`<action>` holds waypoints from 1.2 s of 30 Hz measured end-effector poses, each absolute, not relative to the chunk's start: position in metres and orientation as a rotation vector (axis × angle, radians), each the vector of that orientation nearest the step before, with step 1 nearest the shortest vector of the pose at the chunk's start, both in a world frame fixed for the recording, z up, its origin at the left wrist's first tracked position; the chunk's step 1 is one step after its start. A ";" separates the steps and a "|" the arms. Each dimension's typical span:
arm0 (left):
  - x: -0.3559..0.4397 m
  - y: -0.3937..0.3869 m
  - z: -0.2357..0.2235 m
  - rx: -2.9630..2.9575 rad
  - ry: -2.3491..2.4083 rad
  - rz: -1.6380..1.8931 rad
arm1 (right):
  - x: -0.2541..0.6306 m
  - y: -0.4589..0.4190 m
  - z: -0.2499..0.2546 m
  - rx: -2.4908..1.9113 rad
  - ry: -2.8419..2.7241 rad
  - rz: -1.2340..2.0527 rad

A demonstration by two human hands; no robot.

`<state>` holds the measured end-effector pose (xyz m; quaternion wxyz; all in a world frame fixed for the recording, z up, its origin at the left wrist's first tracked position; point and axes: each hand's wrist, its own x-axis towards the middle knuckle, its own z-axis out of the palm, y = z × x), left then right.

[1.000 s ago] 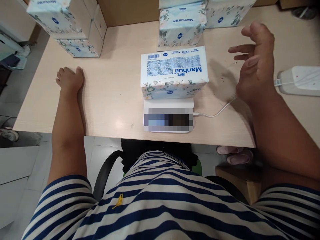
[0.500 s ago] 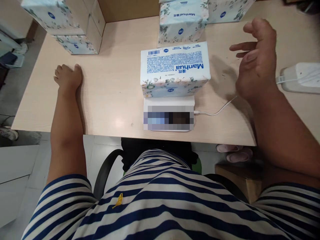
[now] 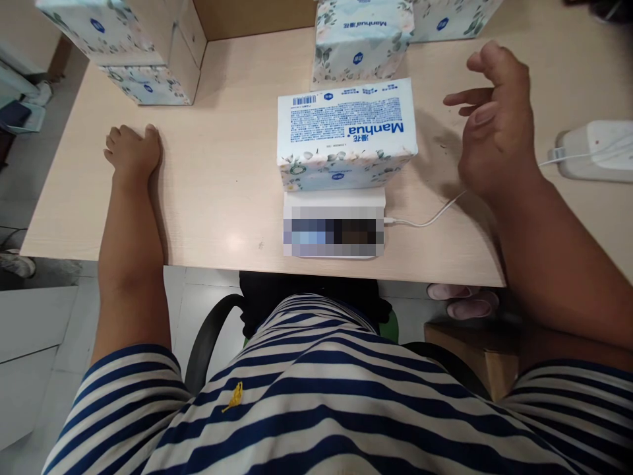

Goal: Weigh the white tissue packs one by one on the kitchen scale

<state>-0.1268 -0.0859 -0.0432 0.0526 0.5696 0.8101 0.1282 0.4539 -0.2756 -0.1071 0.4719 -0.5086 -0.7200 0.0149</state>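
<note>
My left hand (image 3: 132, 150) rests on the left part of the table with its fingers spread and nothing in it. Raised above the table on the right, my right hand (image 3: 498, 125) is open, fingers apart and slightly bent, also holding nothing. Nearest to it is a white tissue pack (image 3: 341, 132) with blue print and a flower pattern, standing apart from the hand. The pack stands directly behind a white device (image 3: 334, 198) whose front is pixelated. A white cable (image 3: 425, 224) runs from the device's right side and passes behind my right wrist.
Stacked tissue packs (image 3: 148, 82) stand at the back left. More tissue packs (image 3: 363, 56) are at the back centre, near a brown board (image 3: 252, 16). A white power strip (image 3: 596, 150) lies at the right. The table's front edge (image 3: 222, 268) runs before my body.
My right hand has shifted slightly left, toward the tissue pack, still raised and open. My left hand stays in place on the table.
</note>
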 end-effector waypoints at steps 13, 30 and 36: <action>-0.123 -0.088 -0.042 1.741 2.477 0.359 | 0.450 -0.278 -0.103 -1.184 -1.931 0.064; -0.128 -0.083 -0.045 1.736 2.461 0.383 | 0.450 -0.278 -0.105 -1.166 -1.892 0.070; -0.124 -0.087 -0.041 1.716 2.480 0.349 | 0.453 -0.277 -0.109 -1.214 -1.852 0.098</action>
